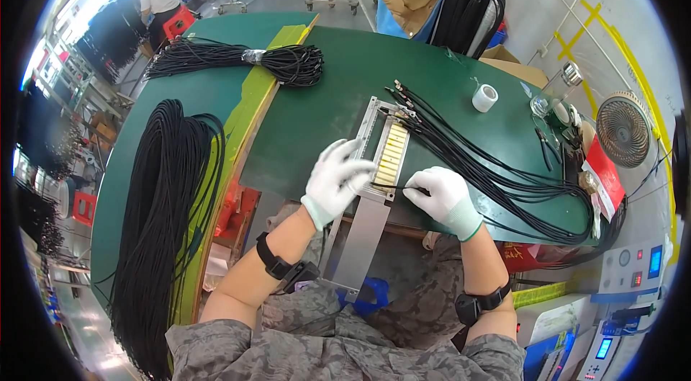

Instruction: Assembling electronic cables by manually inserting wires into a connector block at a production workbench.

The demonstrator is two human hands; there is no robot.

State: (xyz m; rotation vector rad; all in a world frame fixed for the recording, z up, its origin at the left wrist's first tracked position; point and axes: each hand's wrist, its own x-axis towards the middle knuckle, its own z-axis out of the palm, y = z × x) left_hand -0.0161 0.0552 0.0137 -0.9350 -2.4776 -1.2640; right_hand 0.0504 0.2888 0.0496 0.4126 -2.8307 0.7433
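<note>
At the green desk, my right hand is pinching a black cable in a closed grip, my left hand pressing half-curled on the metal jig.

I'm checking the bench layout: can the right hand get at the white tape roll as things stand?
Probably yes. The right hand is pinching a thin black cable, but between it and the white tape roll lie only flat black cables on the green table, which it could pass over.

Tape roll, fan, pliers
</note>
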